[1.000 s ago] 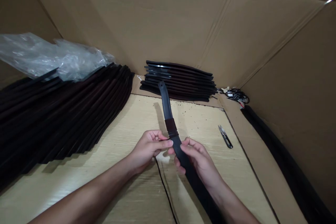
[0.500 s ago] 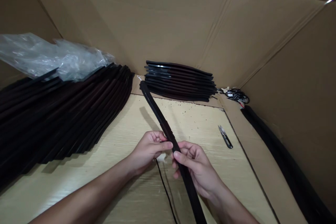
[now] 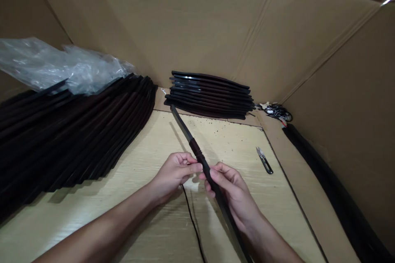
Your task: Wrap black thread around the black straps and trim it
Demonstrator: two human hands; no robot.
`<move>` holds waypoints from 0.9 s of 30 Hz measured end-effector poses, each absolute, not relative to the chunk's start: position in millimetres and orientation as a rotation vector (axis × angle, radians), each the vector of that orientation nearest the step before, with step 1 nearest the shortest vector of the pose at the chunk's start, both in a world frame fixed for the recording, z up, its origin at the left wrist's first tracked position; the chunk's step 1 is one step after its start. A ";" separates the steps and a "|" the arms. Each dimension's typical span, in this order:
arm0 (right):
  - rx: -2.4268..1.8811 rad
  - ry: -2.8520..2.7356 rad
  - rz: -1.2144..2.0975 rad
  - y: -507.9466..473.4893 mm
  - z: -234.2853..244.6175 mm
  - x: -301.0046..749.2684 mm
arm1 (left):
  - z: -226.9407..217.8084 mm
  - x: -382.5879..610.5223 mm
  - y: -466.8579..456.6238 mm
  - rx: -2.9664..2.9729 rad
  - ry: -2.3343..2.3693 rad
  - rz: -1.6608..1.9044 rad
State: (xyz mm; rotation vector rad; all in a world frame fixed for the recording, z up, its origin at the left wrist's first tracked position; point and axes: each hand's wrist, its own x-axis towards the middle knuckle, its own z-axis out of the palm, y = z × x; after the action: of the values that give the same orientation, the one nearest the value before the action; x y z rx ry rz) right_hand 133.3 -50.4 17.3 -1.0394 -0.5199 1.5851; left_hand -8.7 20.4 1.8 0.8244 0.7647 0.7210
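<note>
Cardboard wall (image 3: 173,20) boxing in desk (image 3: 234,141). Big fanned pile of dark strips (image 3: 77,131) on your left, clear plastic bag (image 3: 68,68) lying on top; smaller stack (image 3: 210,94) straight ahead against wall. One strip (image 3: 183,127) in your hands, held above desk, tip toward stack, brown wrapped band near left hand (image 3: 175,170). That hand and right hand (image 3: 231,185) both pinching strip, thumb against curled fingers. Snips (image 3: 264,161) lying off to right; thin black cord (image 3: 193,224) below hands. Two stacks built, one strip in hand; how many remain, cannot tell.
</note>
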 end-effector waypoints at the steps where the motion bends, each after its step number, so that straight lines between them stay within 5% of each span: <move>1: -1.046 -0.519 1.590 -50.9 16.9 132.8 | 1.4 -9.0 20.3 0.813 0.747 0.716; 27: -1.115 -0.707 1.578 -45.4 14.1 135.1 | 7.1 -5.8 9.4 0.858 0.699 0.610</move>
State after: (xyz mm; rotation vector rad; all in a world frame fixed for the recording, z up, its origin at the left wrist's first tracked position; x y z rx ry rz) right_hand 135.1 -45.4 14.1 -1.1150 -0.7068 1.5782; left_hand -5.8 9.4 7.1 0.8577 0.6988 0.6104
